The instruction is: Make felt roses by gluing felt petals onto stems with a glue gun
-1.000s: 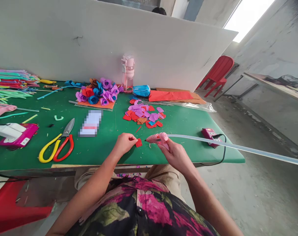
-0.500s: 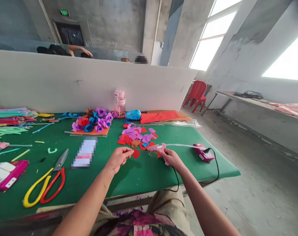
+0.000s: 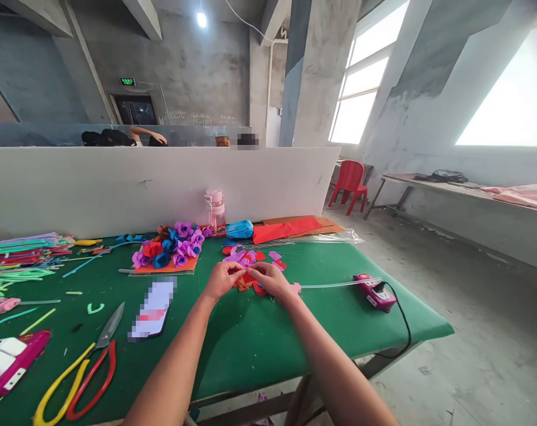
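My left hand (image 3: pixel 223 279) is closed in a pinch on a small red crepe-paper petal, now mostly hidden by the fingers. My right hand (image 3: pixel 268 279) meets it fingertip to fingertip, pinching at the same petal. Beneath and behind both hands lies a loose pile of purple, red and brown petals (image 3: pixel 238 258). The pink glue gun (image 3: pixel 296 288) rests on the table under my right wrist; only its rear end shows, with a clear glue stick (image 3: pixel 330 286) running out to the right.
Scissors (image 3: pixel 106 331), a phone (image 3: pixel 155 307) and finished paper flowers (image 3: pixel 175 244) are at left. A magenta power strip (image 3: pixel 375 293) with a black cable sits at right. Behind stand a pink bottle (image 3: pixel 215 207), a blue packet (image 3: pixel 239 229), red paper (image 3: pixel 286 229) and a white partition (image 3: pixel 162 177).
My right hand has let go of the glue gun, leaving it on the table, and has moved left to my left hand's fingertips at the red petal. The view has tilted up.
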A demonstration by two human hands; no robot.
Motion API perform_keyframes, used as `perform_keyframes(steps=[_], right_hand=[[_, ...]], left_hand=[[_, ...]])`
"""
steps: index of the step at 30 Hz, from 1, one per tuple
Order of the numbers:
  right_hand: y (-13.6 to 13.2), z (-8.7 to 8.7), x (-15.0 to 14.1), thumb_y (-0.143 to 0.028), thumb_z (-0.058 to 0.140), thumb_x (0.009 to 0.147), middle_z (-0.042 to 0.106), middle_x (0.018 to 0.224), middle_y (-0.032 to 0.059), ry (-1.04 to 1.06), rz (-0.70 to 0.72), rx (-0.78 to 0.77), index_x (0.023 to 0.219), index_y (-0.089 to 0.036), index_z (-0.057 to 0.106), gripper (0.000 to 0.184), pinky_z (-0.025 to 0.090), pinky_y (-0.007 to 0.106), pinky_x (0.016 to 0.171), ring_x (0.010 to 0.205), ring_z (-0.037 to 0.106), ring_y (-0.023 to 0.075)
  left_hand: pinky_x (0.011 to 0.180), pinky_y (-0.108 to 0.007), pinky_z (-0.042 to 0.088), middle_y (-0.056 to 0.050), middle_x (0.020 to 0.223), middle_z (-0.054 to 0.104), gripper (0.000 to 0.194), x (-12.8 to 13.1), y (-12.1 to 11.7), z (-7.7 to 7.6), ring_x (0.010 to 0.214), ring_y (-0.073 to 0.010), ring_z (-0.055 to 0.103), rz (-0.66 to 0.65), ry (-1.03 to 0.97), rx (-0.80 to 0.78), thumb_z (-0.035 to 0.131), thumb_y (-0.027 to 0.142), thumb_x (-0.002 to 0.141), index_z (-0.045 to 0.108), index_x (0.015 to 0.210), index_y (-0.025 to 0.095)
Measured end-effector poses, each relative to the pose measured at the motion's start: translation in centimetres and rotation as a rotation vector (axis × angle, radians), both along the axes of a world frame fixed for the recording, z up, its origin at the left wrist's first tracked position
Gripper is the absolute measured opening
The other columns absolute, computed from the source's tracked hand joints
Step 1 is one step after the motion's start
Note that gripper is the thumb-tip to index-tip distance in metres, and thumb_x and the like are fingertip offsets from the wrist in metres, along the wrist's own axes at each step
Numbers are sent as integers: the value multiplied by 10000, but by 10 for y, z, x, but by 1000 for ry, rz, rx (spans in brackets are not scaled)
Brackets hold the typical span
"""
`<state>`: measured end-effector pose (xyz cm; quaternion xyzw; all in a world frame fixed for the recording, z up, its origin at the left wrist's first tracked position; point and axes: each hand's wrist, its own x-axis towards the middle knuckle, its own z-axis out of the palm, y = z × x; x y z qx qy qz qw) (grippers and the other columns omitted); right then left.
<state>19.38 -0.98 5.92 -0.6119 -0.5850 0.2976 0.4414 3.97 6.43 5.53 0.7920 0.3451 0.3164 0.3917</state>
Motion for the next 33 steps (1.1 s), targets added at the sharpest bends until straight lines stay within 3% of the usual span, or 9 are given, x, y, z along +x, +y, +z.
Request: perform_keyframes(steps=[6, 11, 16, 21, 25, 28, 33], right_hand=[[35, -16, -10, -300, 516, 720, 442, 510, -42, 140, 41, -68, 563, -153, 534, 216, 266, 198, 466, 498, 401, 86], [48, -39, -23, -235, 474, 715, 491, 480, -24, 234, 45, -147, 543, -157, 528, 196, 324, 202, 452, 449, 439, 95], [51, -55, -36, -218, 491, 684, 466, 449, -34, 290, -23, -141, 494, -163, 526, 201, 284, 195, 433, 446, 410, 89], [43, -52, -34, -232, 454, 676, 397, 440, -50, 387, -119, 6, 484, -174, 493, 204, 247, 205, 434, 436, 338, 82], [34, -40, -23, -273, 451, 672, 345, 451, -45, 460, -308, 185, 463, -180, 451, 229, 246, 220, 464, 480, 320, 96], [30, -34, -17, -312, 456, 695, 368, 470, -38, 484, -304, 219, 488, -178, 479, 248, 261, 227, 481, 501, 319, 103], [28, -34, -13, -362, 516, 694, 392, 493, -37, 575, -284, 220, 530, -160, 534, 261, 266, 227, 492, 504, 311, 95]], left_hand=[[543, -220, 379, -5, 582, 595, 282, -7, 13, -12, 558, -132, 512, 91, 98, 11, 567, 406, 703, 660, 687, 140], [616, -236, 415, -18, 629, 627, 255, -16, 17, -17, 620, -149, 549, 116, 92, 6, 557, 387, 701, 645, 680, 149], [579, -237, 414, -10, 613, 613, 276, -23, 17, -13, 601, -148, 535, 99, 58, -129, 636, 436, 634, 628, 645, 160], [404, -189, 239, 30, 612, 529, 418, -22, 12, -11, 407, -53, 304, 163, -151, -322, 574, 525, 709, 614, 875, 143], [424, -196, 277, 25, 631, 529, 376, -14, 3, -17, 441, -73, 360, 175, -196, -191, 507, 495, 781, 572, 936, 159], [451, -200, 317, 30, 642, 557, 322, -6, -7, -19, 463, -87, 406, 164, -232, -119, 478, 453, 825, 489, 1008, 189], [507, -208, 372, 31, 620, 560, 234, 4, -21, -19, 507, -99, 474, 111, -279, -150, 469, 430, 851, 433, 808, 202]])
